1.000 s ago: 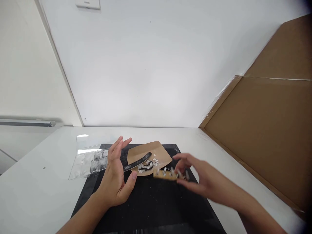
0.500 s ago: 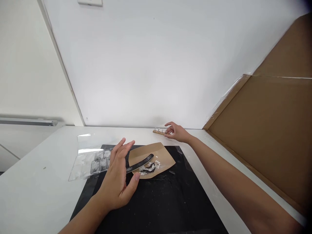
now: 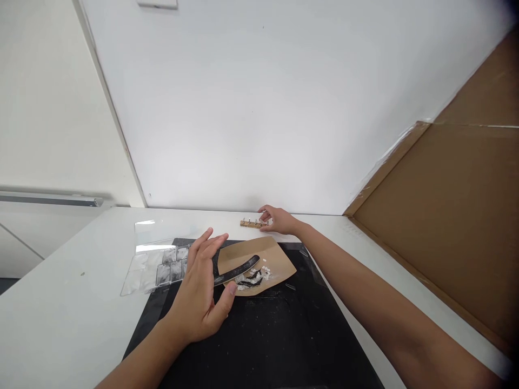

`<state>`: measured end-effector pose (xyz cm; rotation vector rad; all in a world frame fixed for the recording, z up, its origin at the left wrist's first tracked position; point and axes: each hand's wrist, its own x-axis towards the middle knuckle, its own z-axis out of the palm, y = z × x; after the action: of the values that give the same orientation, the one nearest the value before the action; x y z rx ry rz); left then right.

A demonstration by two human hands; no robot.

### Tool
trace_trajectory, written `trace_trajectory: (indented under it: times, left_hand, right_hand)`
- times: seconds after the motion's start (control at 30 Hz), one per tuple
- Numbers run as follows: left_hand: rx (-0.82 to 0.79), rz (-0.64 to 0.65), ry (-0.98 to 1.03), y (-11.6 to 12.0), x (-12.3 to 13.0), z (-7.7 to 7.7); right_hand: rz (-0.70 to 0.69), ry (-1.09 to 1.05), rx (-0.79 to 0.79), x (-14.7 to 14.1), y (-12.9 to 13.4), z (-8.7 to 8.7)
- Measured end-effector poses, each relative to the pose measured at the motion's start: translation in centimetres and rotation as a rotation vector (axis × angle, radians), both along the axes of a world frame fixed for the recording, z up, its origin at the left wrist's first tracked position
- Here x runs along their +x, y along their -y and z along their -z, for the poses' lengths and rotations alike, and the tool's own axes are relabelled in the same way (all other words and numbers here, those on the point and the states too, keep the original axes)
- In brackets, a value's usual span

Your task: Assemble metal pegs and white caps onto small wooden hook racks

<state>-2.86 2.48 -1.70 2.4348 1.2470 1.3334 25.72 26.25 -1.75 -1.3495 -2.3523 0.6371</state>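
My right hand (image 3: 278, 220) grips the right end of a small golden-brown display strip (image 3: 245, 223) by the wall, with short posts carrying small clear tips. Its fingers cover that end. My left hand (image 3: 198, 297) is open above the black mat, thumb apart from the fingers, holding nothing. Behind it, partly hidden, a curved black nail file (image 3: 239, 270) lies across a sheet of brown paper (image 3: 255, 248). White chips (image 3: 265, 273) and a dark, torn-looking strip (image 3: 254, 279) lie on the paper beside the file.
A clear compartment case (image 3: 140, 270) with its lid raised stands left of my left hand, holding pale pieces. The black mat (image 3: 263, 346) covers the front of the white table (image 3: 81, 319). Small clear pieces (image 3: 291, 287) lie on the mat. A cardboard panel (image 3: 446, 216) borders the right side.
My right hand has shifted left with the display strip, which now shows more of its face. My left hand stays open in nearly the same place. The view has shifted slightly.
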Motion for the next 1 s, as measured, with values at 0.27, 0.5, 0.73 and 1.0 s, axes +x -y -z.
trace_trajectory:
  times: [0.27,0.5,0.73,1.0]
  left_hand:
    - [-0.021,-0.131,0.159,-0.7,-0.5,0.7]
    - [0.015,-0.174,0.415,-2.3,-1.4,1.4]
    - [0.105,-0.148,0.432,-2.9,-1.7,1.4]
    - [0.127,-0.165,0.37,-2.8,-1.7,1.6]
  right_hand:
    - [-0.022,-0.094,0.106,-0.8,5.9,-6.4]
    - [-0.446,0.018,-0.018,-4.2,18.7,-8.0]
    - [-0.467,0.093,0.18,-6.6,26.2,-3.4]
    - [-0.382,0.207,0.459,-8.9,25.9,0.3]
